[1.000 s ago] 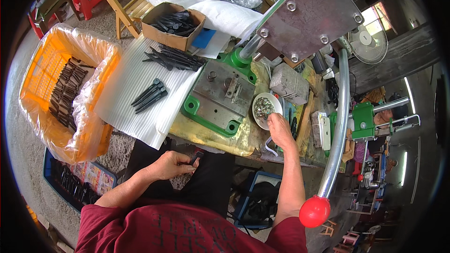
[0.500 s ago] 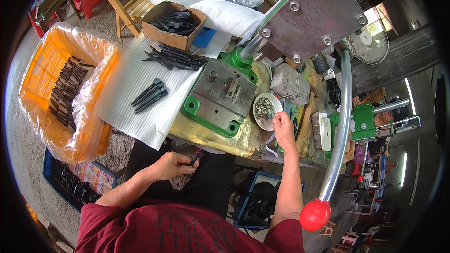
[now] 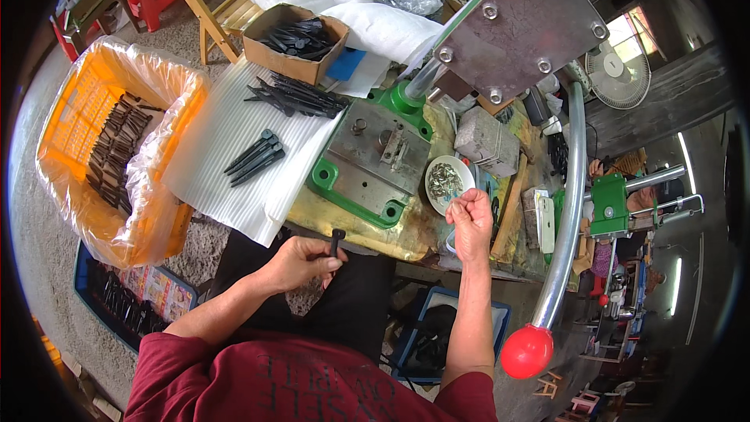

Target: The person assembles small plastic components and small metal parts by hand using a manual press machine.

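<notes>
Taking a clock face over my view, with the steel bed of the press [image 3: 353, 152] near its centre, my left hand [image 3: 303, 263] is at about half past seven, thumb and fingers closed on one black piece [image 3: 337, 241], its broad head up, short of the bench edge. My right hand [image 3: 472, 223] is between three and four o'clock, just beside the white bowl [image 3: 467, 177], fingers curled in and tips drawn together; whether a small metal part sits between them I cannot tell. More small metal parts [image 3: 444, 180] lie in the bowl, toward three o'clock. As I judge it, this piece is at an early stage: it is apart from the press bed, where I see no black piece lying, and I make out no metal part on it. At about ten o'clock a small, neatly laid group [image 3: 256, 158] rests on the white foam sheet [image 3: 195, 164], perhaps done, though I cannot be sure. Toward eleven, a looser heap [image 3: 293, 98] and a cardboard box [image 3: 285, 68] filled with black pieces suggest plenty is left, unless some of those are finished; their fittings are too small to make out.
</notes>
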Demonstrator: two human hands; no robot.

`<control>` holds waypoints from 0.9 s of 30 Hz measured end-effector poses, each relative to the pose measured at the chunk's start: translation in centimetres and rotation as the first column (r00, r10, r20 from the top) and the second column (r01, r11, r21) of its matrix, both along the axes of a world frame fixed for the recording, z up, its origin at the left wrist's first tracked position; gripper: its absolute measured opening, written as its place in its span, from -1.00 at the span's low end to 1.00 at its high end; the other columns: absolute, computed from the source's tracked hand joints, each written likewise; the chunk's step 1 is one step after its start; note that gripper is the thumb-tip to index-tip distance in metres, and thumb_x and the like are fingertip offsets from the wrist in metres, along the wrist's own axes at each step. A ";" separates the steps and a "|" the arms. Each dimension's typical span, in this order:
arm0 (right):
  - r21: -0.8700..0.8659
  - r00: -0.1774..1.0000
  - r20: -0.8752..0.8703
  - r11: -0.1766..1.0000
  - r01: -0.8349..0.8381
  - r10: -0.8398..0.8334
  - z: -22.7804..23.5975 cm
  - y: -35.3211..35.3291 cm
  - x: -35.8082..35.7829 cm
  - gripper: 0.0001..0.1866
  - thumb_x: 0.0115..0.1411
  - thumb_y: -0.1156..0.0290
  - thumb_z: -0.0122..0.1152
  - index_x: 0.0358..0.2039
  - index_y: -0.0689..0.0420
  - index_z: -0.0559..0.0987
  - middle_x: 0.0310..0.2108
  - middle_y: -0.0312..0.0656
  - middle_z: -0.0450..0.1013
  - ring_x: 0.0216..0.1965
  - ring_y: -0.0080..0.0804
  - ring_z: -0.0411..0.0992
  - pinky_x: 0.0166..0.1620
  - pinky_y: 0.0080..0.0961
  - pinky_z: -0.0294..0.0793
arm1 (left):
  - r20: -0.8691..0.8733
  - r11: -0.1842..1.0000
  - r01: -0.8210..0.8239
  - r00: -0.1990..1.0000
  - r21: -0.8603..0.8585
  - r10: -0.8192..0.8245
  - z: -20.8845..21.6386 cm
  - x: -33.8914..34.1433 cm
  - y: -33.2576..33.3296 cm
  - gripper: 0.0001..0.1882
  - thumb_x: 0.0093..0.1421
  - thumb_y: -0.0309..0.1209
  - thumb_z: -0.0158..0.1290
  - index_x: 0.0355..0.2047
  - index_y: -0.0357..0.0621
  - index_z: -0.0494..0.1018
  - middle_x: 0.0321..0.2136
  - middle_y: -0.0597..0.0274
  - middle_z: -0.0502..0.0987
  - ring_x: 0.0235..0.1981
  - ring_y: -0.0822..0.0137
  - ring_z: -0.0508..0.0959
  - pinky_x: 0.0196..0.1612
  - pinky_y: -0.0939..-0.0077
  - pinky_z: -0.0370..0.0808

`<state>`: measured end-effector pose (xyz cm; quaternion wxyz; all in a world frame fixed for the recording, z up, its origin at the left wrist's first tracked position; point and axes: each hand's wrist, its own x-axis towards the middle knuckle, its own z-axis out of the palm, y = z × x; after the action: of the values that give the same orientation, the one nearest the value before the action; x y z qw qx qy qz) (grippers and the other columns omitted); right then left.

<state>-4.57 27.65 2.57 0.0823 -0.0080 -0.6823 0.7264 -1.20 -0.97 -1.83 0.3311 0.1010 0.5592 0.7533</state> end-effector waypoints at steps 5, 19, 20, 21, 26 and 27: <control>-0.091 0.997 -0.020 0.993 -0.071 0.069 0.9 -4.5 2.0 -0.80 0.08 0.55 0.03 -0.31 0.13 0.23 -0.53 -0.29 0.28 -0.55 -0.61 0.24 -0.46 -0.70 0.26 | 0.040 0.987 -0.131 0.991 0.087 0.128 1.0 -1.1 1.1 -0.81 0.09 -0.42 0.00 -0.32 -0.28 0.44 -0.49 0.29 0.46 -0.51 0.54 0.46 -0.38 0.66 0.46; -0.184 0.982 0.007 0.966 -0.183 0.187 -0.5 -12.1 5.9 -0.80 0.10 0.57 -0.02 -0.31 0.11 0.19 -0.52 -0.30 0.28 -0.52 -0.65 0.24 -0.45 -0.75 0.25 | 0.386 0.787 -0.437 0.881 0.436 0.275 2.3 -0.8 2.2 -0.81 0.13 -0.40 -0.08 -0.25 -0.17 0.38 -0.42 0.20 0.46 -0.46 0.44 0.49 -0.36 0.53 0.52; -0.184 0.982 0.012 0.965 -0.185 0.191 -0.5 -12.2 5.9 -0.80 0.11 0.57 -0.02 -0.31 0.11 0.19 -0.52 -0.30 0.28 -0.52 -0.65 0.24 -0.45 -0.75 0.25 | 0.385 0.786 -0.438 0.880 0.436 0.277 2.3 -0.7 2.1 -0.81 0.13 -0.40 -0.08 -0.25 -0.17 0.38 -0.42 0.20 0.46 -0.46 0.44 0.49 -0.36 0.53 0.52; -0.184 0.981 0.012 0.965 -0.187 0.192 -0.5 -12.3 5.9 -0.80 0.11 0.57 -0.02 -0.31 0.11 0.19 -0.52 -0.30 0.28 -0.52 -0.65 0.24 -0.45 -0.75 0.25 | 0.390 0.782 -0.438 0.880 0.445 0.271 2.3 -0.7 2.1 -0.82 0.14 -0.40 -0.08 -0.25 -0.17 0.38 -0.42 0.20 0.46 -0.45 0.43 0.49 -0.36 0.53 0.52; -0.171 0.984 0.024 0.970 -0.172 0.178 -0.7 -12.5 6.1 -0.81 0.10 0.58 -0.02 -0.32 0.12 0.19 -0.52 -0.30 0.27 -0.52 -0.66 0.24 -0.46 -0.76 0.24 | 0.395 0.782 -0.421 0.885 0.459 0.245 2.4 -0.5 2.1 -0.78 0.14 -0.39 -0.07 -0.23 -0.21 0.37 -0.41 0.24 0.44 -0.45 0.43 0.47 -0.34 0.57 0.50; -0.171 0.984 0.023 0.970 -0.172 0.179 -0.7 -12.5 6.1 -0.81 0.10 0.58 -0.02 -0.32 0.12 0.19 -0.52 -0.30 0.27 -0.52 -0.66 0.24 -0.46 -0.76 0.24 | 0.392 0.783 -0.422 0.886 0.457 0.248 2.3 -0.5 2.1 -0.80 0.14 -0.40 -0.08 -0.25 -0.20 0.37 -0.41 0.21 0.45 -0.45 0.42 0.48 -0.34 0.55 0.51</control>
<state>1.52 15.12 1.85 0.0037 0.0313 -0.6178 0.7857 -1.66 1.12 0.48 0.2331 -0.0340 0.2791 0.9309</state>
